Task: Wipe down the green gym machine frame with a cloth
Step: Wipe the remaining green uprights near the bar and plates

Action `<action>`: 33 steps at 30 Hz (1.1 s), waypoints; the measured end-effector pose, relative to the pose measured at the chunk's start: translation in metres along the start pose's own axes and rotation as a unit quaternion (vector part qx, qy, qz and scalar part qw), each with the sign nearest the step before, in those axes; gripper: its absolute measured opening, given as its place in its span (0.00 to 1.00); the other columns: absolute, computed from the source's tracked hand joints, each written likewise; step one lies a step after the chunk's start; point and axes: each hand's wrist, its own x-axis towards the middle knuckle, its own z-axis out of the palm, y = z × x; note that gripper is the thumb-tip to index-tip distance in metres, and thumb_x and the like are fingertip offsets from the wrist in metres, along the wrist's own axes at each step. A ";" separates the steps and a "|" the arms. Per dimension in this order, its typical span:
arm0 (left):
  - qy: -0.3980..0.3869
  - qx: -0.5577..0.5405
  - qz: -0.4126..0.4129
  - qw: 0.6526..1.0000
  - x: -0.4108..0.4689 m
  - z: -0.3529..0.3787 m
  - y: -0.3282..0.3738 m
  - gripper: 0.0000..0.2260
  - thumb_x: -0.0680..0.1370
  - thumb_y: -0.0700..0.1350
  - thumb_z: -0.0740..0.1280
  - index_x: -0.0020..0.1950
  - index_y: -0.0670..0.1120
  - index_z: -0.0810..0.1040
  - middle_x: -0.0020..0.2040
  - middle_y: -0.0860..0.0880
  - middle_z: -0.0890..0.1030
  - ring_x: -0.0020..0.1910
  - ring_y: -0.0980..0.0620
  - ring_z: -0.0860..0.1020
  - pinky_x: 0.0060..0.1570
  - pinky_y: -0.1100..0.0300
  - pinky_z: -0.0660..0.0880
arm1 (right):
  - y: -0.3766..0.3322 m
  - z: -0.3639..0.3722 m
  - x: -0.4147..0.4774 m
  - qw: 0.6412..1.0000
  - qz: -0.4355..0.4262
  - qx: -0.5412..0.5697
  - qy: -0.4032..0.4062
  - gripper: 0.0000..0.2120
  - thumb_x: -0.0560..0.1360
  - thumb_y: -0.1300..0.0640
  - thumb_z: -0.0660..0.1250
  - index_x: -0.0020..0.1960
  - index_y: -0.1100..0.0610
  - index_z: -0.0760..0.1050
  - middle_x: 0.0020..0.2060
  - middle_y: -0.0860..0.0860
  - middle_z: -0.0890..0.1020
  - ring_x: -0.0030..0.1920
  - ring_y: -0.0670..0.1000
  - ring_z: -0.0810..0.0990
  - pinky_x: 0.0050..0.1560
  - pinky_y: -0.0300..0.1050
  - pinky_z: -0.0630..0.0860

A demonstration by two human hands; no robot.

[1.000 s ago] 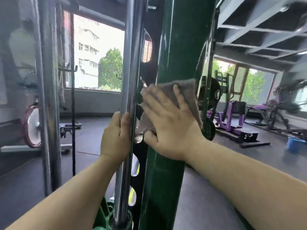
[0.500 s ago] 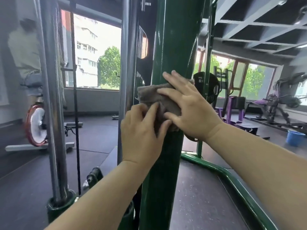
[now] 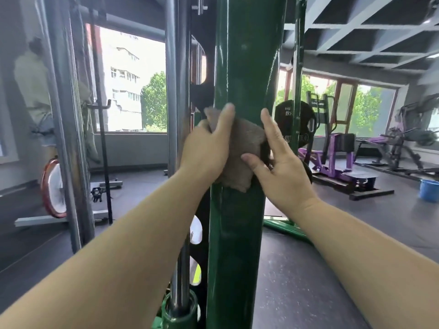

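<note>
The green gym machine frame's thick upright post (image 3: pixel 240 233) fills the middle of the view. A grey-brown cloth (image 3: pixel 242 148) lies against the post at chest height. My left hand (image 3: pixel 204 148) grips the cloth's upper left part, and a bunch of cloth pokes out above its fingers. My right hand (image 3: pixel 282 167) is at the cloth's right edge. Its thumb presses on the cloth, and its fingers point straight up along the post's right side.
A chrome guide rod (image 3: pixel 177 91) runs just left of the post, and a steel upright (image 3: pixel 69 115) stands further left. A person (image 3: pixel 33 79) stands at the far left. A black weight plate (image 3: pixel 287 119), purple machines (image 3: pixel 332 157) and a blue bucket (image 3: pixel 430 189) are to the right.
My left hand left the chrome rod and took hold of the cloth's left side. My right hand slid off the cloth's face to its right edge.
</note>
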 end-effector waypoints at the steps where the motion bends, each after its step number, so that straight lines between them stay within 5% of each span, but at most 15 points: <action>1: -0.004 -0.026 -0.005 1.000 -0.001 0.003 -0.004 0.22 0.79 0.67 0.58 0.46 0.50 0.79 0.43 0.56 0.80 0.44 0.58 0.79 0.41 0.60 0.73 | 0.000 -0.001 0.000 0.999 0.014 0.031 -0.004 0.38 0.76 0.48 0.69 0.69 0.22 0.47 0.77 0.37 0.59 0.74 0.35 0.57 0.75 0.40 0.60; 4: -0.004 -0.098 -0.019 0.995 -0.005 0.009 -0.027 0.20 0.78 0.65 0.62 0.45 0.50 0.82 0.43 0.55 0.84 0.43 0.61 0.82 0.43 0.64 0.75 | 0.002 0.015 -0.002 0.967 0.110 0.230 0.015 0.40 0.72 0.35 0.67 0.76 0.30 0.46 0.74 0.35 0.64 0.74 0.40 0.64 0.76 0.50 0.61; 7: -0.034 -0.110 -0.056 0.992 -0.026 0.011 -0.059 0.19 0.77 0.65 0.62 0.56 0.53 0.80 0.50 0.58 0.83 0.53 0.59 0.81 0.57 0.59 0.75 | 0.002 0.033 -0.005 0.917 0.204 0.342 0.029 0.42 0.69 0.24 0.61 0.76 0.46 0.64 0.72 0.45 0.72 0.73 0.47 0.69 0.75 0.55 0.62; 9: -0.034 -0.121 -0.088 0.988 -0.029 0.008 -0.064 0.22 0.73 0.68 0.65 0.55 0.53 0.78 0.51 0.57 0.82 0.56 0.56 0.80 0.59 0.57 0.73 | -0.002 0.038 -0.006 0.917 0.223 0.325 0.066 0.32 0.76 0.30 0.56 0.72 0.48 0.69 0.68 0.45 0.76 0.70 0.46 0.72 0.74 0.50 0.64; 11: -0.062 -0.172 -0.100 0.978 -0.014 0.004 -0.046 0.29 0.66 0.72 0.66 0.56 0.52 0.78 0.51 0.54 0.84 0.54 0.54 0.82 0.61 0.53 0.74 | 0.002 0.040 -0.007 0.930 0.215 0.278 0.108 0.28 0.81 0.36 0.50 0.75 0.49 0.65 0.70 0.41 0.71 0.70 0.39 0.67 0.71 0.31 0.61; 14: -0.070 -0.205 -0.065 0.974 0.015 0.002 -0.012 0.28 0.71 0.74 0.61 0.50 0.52 0.83 0.45 0.53 0.87 0.50 0.52 0.84 0.60 0.50 0.76 | 0.008 0.043 -0.007 0.942 0.215 0.230 0.116 0.27 0.82 0.42 0.46 0.79 0.50 0.57 0.65 0.35 0.62 0.65 0.31 0.57 0.49 0.11 0.53; 18: -0.049 -0.228 -0.067 0.970 0.013 0.012 -0.028 0.31 0.79 0.70 0.49 0.32 0.58 0.85 0.36 0.55 0.85 0.44 0.57 0.83 0.58 0.56 0.76 | 0.015 0.042 -0.005 0.946 0.215 0.215 0.115 0.29 0.82 0.42 0.45 0.79 0.52 0.55 0.65 0.35 0.60 0.64 0.30 0.55 0.48 0.10 0.51; 23: -0.113 -0.259 -0.176 0.943 -0.029 0.014 -0.086 0.31 0.76 0.73 0.50 0.54 0.55 0.84 0.52 0.52 0.86 0.57 0.50 0.82 0.65 0.51 0.74 | 0.012 0.042 -0.007 0.943 0.246 0.200 0.106 0.30 0.82 0.40 0.44 0.80 0.52 0.54 0.77 0.42 0.60 0.64 0.32 0.55 0.45 0.09 0.50; 28: -0.089 -0.249 -0.134 0.955 0.001 0.002 -0.027 0.32 0.79 0.71 0.49 0.42 0.50 0.85 0.45 0.46 0.87 0.52 0.47 0.84 0.62 0.48 0.75 | 0.010 0.040 -0.007 0.941 0.247 0.200 0.112 0.29 0.82 0.40 0.44 0.80 0.52 0.54 0.77 0.43 0.60 0.62 0.31 0.55 0.47 0.11 0.51; 30: -0.046 -0.242 -0.100 0.964 0.004 0.008 -0.021 0.31 0.79 0.71 0.49 0.38 0.52 0.83 0.40 0.53 0.86 0.48 0.54 0.84 0.61 0.51 0.75 | 0.009 0.040 -0.007 0.940 0.253 0.199 0.111 0.29 0.82 0.41 0.44 0.80 0.52 0.54 0.77 0.44 0.61 0.61 0.31 0.56 0.43 0.09 0.50; 33: 0.021 -0.172 -0.069 0.982 -0.020 0.018 -0.048 0.26 0.83 0.64 0.50 0.38 0.55 0.81 0.33 0.65 0.82 0.40 0.70 0.80 0.51 0.70 0.73 | 0.010 0.041 -0.008 0.943 0.246 0.194 0.110 0.29 0.83 0.40 0.44 0.80 0.52 0.54 0.77 0.43 0.61 0.62 0.32 0.56 0.42 0.10 0.51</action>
